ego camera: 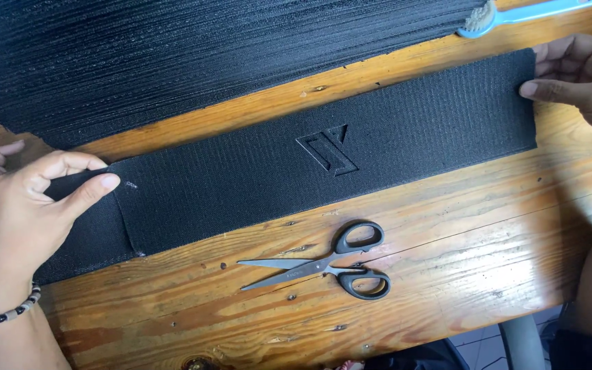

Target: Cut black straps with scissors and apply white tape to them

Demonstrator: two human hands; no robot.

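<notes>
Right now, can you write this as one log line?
left hand: pinching strap end | right hand: pinching other end | scissors: open, on table

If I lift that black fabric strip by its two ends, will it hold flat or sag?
The black fabric strip probably sags: it looks thin, lies flat on the wooden table, and folds under at the left hand. It likely feels light. The right hand pins its far end, and its woven texture suggests decent grip.

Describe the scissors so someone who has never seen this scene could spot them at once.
On the wooden table, look just below the long black fabric strip stretched between the two hands. The scissors lie there, blades slightly open and pointing left. They alone are metal, with dark looped handles.
</notes>
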